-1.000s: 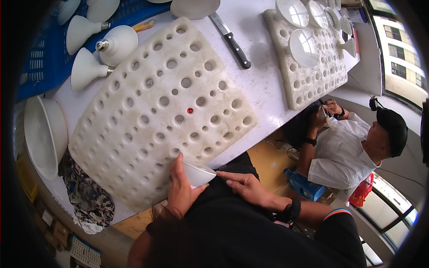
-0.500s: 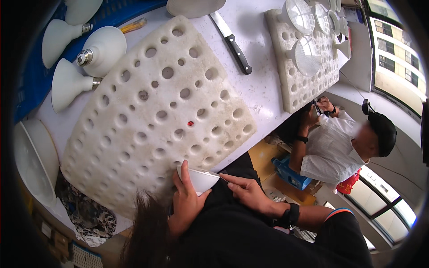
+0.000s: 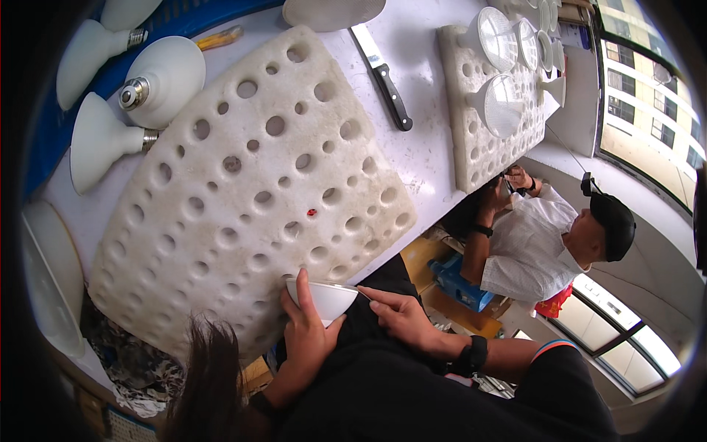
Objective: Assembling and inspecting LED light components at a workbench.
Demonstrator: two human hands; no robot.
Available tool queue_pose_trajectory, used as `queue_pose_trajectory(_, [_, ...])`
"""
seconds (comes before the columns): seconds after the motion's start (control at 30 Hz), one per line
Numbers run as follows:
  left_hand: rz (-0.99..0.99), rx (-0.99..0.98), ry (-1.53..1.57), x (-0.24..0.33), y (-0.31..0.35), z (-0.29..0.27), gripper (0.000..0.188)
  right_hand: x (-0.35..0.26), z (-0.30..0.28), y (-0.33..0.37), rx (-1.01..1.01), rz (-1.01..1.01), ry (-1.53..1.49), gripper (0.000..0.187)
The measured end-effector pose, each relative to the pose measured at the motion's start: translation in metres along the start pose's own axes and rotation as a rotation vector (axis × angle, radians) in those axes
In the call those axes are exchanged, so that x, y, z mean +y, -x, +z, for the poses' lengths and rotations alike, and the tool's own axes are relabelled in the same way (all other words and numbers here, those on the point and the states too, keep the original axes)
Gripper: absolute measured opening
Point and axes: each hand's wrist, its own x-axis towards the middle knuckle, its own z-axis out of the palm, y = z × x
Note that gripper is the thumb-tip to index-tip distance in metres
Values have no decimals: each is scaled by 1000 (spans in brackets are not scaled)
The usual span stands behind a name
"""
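A foam block covers the worktop's left and middle, with loose lamps and a crate toward the far left corner. A knife lies between it and a second block bearing standing lamps by the right edge. At the near edge, a held lamp is between left hand and right hand.

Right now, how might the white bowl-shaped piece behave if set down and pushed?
The white bowl-shaped piece would probably roll or rock, given its flared form. It looks stiff: no dent shows under the left hand. Its smooth side may be slippery.
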Motion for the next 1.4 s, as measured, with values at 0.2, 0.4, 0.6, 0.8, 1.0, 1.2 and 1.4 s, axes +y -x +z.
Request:
queue_pose_trajectory(0.2, [164, -1, -30, -16, 3, 0, 109, -11, 3, -34, 108, 45, -159, 21])
queue_pose_trajectory(0.4, [343, -15, -6, -21, 16, -17, 93, -41, -6, -21, 54, 159, -250, 37])
queue_pose_trajectory(0.6, [387, 44, -39, -25, -3, -18, 99, -9, -10, 3, 5, -48, 162, 36])
queue_pose_trajectory(0.8, [382, 159, -109, -19, 5, -9, 105, 12, -17, 17, -35, -362, 391, 35])
queue_pose_trajectory(1.0, [418, 310, -143, -12, 12, 8, 104, 28, -24, 16, -51, -688, 451, 34])
queue_pose_trajectory(1.2, [349, 270, -104, -9, 14, 16, 104, 39, -33, 12, -53, -839, 456, 35])
queue_pose_trajectory(1.4, [329, 281, -98, -8, 15, 19, 105, 48, -38, 3, -104, -820, 440, 35])
